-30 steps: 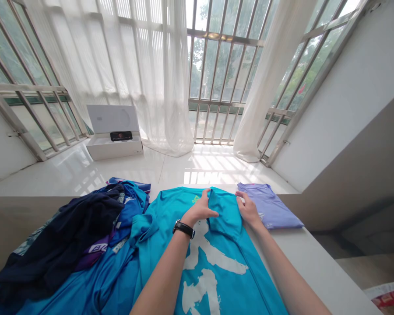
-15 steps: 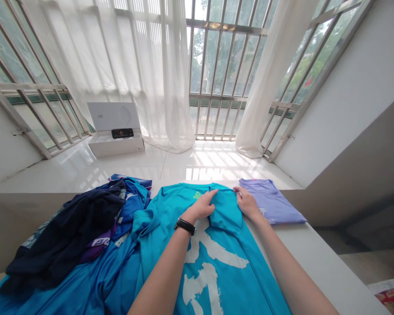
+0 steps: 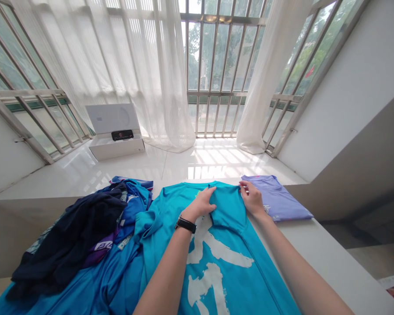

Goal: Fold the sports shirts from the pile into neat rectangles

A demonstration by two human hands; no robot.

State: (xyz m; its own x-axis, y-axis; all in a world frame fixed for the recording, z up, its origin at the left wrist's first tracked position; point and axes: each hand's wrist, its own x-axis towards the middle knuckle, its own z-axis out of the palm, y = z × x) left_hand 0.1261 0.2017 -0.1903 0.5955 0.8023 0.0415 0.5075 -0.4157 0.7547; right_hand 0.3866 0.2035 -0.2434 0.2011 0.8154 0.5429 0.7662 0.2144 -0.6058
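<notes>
A turquoise T-shirt (image 3: 230, 238) with large white brush characters lies spread before me, one sleeve (image 3: 226, 205) folded inward over it. My left hand (image 3: 202, 204), a black-strapped watch (image 3: 185, 225) on its wrist, rests on the shirt at the sleeve's hem. Its fingers are stretched forward and the thumb stands apart, partly covering a green logo. At the shirt's upper right corner my right hand (image 3: 252, 199) pinches the folded edge between thumb and fingers. Just beyond that hand lies a folded lavender shirt (image 3: 284, 201).
A heap of clothes lies to the left, with a dark navy garment (image 3: 72, 232) over blue ones (image 3: 95, 280). An open white box (image 3: 116, 148) holding a black item (image 3: 122, 134) stands on the sill (image 3: 157, 166). Sheer curtains (image 3: 144, 65) hang before barred windows.
My right hand has shifted slightly, its fingers now more curled at the shirt's corner. My left hand stays almost in place, with its fingers closer together. The view has tilted a little.
</notes>
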